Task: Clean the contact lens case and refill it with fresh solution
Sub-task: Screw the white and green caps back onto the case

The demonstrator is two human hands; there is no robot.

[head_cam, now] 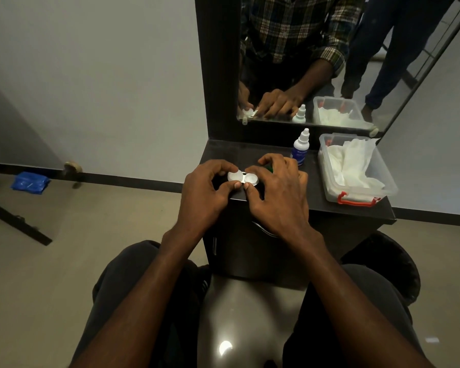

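Fingers of both hands close on the contact lens case (241, 178), which sits near the front edge of the dark bench (329, 208), directly ahead of the person. Left hand (207, 189): thumb and curled fingers pinch the left well, whose white cap is seated and faces up. Right hand (276, 192): thumb tip presses the near rim of the right well, the other fingers arching over its far side; this well appears uncapped, its shallow bowl open upward. A dark green object, possibly the removed cap, shows under the right fingers, though it cannot be identified with certainty.

Long axis of the case: left to right, parallel to the bench's front edge, with one well under each hand, so neither hand is nearer overall. Both openings point upward.

Solution bottle (300, 147): upright, nozzle up, cap on, just beyond the right hand and nearer to it than to the left. Clear plastic box (367, 195) holding white tissues (353, 163): further right, apart from the hands.

Judgement: the task is at an early stage, the case being opened; the right hand is better placed to reach tissue or bottle while the left steadies the case.
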